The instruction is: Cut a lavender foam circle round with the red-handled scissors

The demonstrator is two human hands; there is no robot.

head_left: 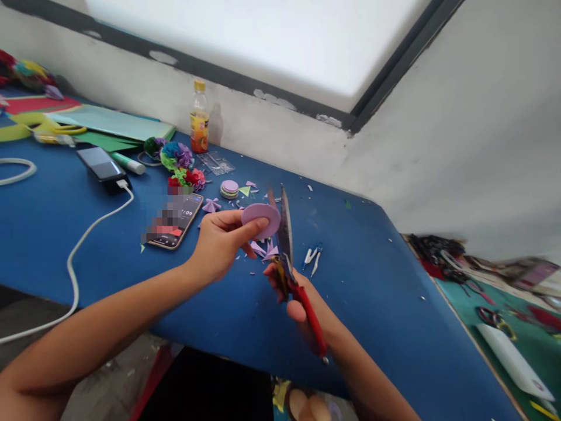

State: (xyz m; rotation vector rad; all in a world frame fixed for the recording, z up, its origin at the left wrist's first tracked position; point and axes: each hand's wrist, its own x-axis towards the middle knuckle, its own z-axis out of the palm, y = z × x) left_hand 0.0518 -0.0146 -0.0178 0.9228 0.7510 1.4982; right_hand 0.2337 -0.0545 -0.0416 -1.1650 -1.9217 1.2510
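Observation:
My left hand pinches a round purple paper disc between thumb and fingers, held just above the blue table. My right hand grips red-handled scissors, whose blades point up and touch the disc's right edge. Purple paper scraps lie on the table under the disc. A small stack of cut paper discs sits behind it.
A phone lies left of my hands; another phone with a white cable lies further left. Paper flowers, a drink bottle, coloured sheets, a compass. Another cluttered table stands to the right.

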